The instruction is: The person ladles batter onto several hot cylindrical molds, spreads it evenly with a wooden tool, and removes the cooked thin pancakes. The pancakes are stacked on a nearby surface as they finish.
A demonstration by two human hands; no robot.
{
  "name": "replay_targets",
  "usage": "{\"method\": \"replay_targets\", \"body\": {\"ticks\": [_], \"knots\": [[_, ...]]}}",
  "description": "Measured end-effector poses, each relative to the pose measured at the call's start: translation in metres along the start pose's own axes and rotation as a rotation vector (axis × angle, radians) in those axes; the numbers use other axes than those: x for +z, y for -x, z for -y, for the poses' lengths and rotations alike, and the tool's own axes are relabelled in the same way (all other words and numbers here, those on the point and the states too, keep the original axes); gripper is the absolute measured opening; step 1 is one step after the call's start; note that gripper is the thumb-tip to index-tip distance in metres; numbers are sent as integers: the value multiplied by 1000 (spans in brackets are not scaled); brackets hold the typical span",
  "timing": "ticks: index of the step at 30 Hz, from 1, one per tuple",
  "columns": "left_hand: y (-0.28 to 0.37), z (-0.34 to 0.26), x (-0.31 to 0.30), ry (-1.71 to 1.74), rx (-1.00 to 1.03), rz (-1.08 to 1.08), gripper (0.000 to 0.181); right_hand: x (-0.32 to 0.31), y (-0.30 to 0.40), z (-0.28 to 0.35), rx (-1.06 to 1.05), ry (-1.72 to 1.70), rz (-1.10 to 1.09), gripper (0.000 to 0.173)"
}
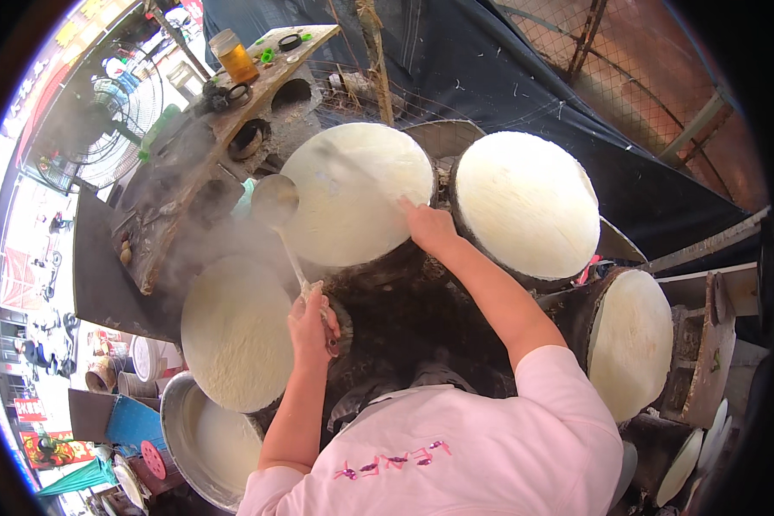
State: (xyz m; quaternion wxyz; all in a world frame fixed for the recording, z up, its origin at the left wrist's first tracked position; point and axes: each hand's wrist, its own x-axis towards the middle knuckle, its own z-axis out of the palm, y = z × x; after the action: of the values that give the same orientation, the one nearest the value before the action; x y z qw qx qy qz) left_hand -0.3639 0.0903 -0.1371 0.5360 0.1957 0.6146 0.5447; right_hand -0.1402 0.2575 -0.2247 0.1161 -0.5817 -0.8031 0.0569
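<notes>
My left hand (313,322) grips the handle of a metal ladle (276,197), whose bowl is raised beside the left rim of a round griddle coated with pale batter (355,219). Over that griddle's right edge, my right hand (431,227) has its fingertips at the rim of the coating. A faint dark streak runs across the coating towards these fingers; whether it is a blurred tool or a shadow I cannot tell. Nearer me on the left is another coated griddle (235,342) under steam. Below it, a metal basin (168,413) holds liquid batter.
To the right stand a white-coated griddle (529,206) and another pale-topped one (632,348). A worn board shelf (187,193) at left carries a jar of amber liquid (235,58). Beyond it is a standing fan (97,122). Black sheeting (522,84) hangs behind the griddles.
</notes>
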Motion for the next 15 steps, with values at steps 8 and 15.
{"method": "replay_targets", "body": {"ticks": [8, 15], "knots": [[-7, 10, 3, 44, 81, -45, 21, -28, -36, 15, -240, -51, 199, 55], [-110, 12, -3, -579, 145, -58, 25, -2, 38, 10, 115, -275, -39, 50]]}}
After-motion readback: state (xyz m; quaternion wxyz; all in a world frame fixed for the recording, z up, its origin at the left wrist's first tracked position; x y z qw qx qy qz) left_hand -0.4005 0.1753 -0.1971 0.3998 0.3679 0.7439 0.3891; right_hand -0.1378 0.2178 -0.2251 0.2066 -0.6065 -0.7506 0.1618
